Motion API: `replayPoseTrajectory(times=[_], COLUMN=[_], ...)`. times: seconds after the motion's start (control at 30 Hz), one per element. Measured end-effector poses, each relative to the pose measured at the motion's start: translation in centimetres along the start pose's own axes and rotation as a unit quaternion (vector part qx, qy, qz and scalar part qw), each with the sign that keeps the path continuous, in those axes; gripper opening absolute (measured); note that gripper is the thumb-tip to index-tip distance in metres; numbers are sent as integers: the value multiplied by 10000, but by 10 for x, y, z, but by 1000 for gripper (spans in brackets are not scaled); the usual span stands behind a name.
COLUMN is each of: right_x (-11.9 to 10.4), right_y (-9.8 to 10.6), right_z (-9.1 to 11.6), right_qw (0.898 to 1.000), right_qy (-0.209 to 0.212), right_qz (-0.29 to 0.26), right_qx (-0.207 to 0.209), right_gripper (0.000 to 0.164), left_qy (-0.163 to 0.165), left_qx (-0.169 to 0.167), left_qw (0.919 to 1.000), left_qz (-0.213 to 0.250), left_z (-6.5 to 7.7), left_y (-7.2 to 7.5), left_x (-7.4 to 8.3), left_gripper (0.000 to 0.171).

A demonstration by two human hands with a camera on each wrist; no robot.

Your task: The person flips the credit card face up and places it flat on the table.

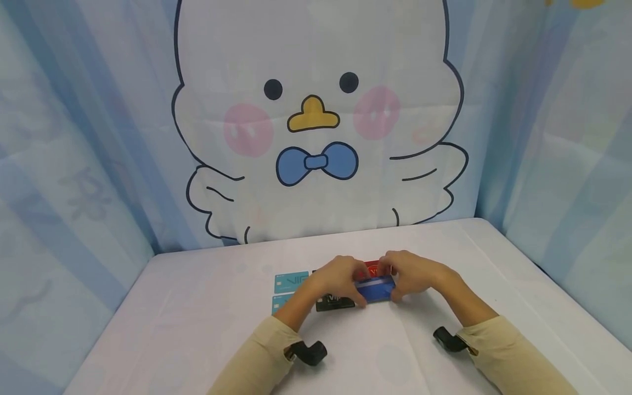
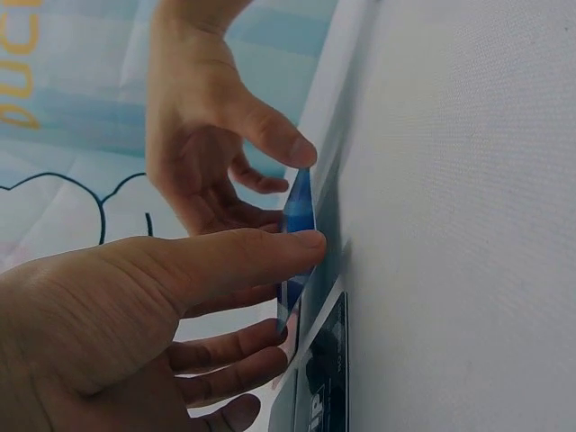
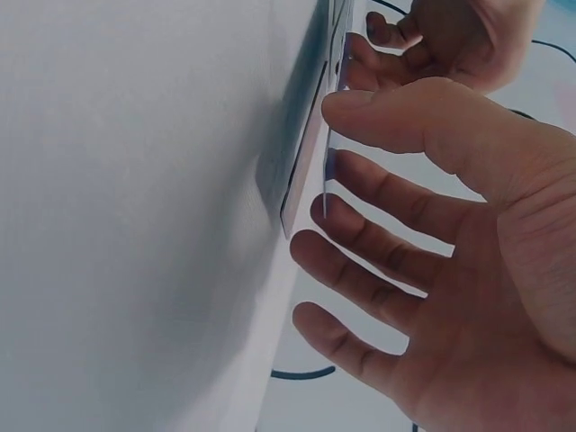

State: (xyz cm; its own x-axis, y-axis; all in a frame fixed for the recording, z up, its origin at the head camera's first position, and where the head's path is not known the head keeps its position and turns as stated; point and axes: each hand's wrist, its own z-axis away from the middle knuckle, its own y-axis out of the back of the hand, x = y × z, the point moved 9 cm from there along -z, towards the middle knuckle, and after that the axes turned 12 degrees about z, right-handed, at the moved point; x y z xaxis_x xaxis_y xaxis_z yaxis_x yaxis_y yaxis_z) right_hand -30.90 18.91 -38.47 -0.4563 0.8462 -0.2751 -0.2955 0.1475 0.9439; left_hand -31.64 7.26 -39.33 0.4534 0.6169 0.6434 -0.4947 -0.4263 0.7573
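A blue card point(image 1: 376, 289) is pinched at both ends, close over the table. My left hand point(image 1: 338, 278) grips its left end between thumb and fingers. At the right end, my right hand point(image 1: 411, 272) holds it the same way. From the left wrist, the blue card point(image 2: 300, 211) shows nearly edge-on between the two thumbs and the fingertips. Just behind it lies a red card point(image 1: 372, 267), partly covered by the fingers. A black card marked VIP point(image 1: 334, 303) lies under and beside my left hand, with another dark card mostly hidden behind that hand.
Two teal cards, an upper one point(image 1: 290, 282) and a lower one point(image 1: 280, 302), lie left of the black cards; my left forearm overlaps the lower one. A white cloth covers the table point(image 1: 197, 318). Behind it hangs a curtain point(image 1: 316, 208) with a cartoon bird.
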Motion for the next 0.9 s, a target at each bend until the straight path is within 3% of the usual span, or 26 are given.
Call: replayPoseTrajectory(times=[0.43, 0.63, 0.9], right_x=[4, 14, 20], right_y=[12, 14, 13], right_z=[3, 0, -1], right_qw=[9991, 9976, 9968], right_qy=[191, 253, 316], right_qz=[-230, -430, -535], right_qx=[312, 478, 505], right_gripper=[49, 50, 50], left_qy=[11, -104, -16], left_qx=[182, 415, 621], left_qw=[9991, 9972, 9937], left_qz=[380, 621, 934], left_z=[3, 5, 3], left_y=[9, 19, 22], left_x=[-9, -13, -23], left_gripper=[57, 53, 50])
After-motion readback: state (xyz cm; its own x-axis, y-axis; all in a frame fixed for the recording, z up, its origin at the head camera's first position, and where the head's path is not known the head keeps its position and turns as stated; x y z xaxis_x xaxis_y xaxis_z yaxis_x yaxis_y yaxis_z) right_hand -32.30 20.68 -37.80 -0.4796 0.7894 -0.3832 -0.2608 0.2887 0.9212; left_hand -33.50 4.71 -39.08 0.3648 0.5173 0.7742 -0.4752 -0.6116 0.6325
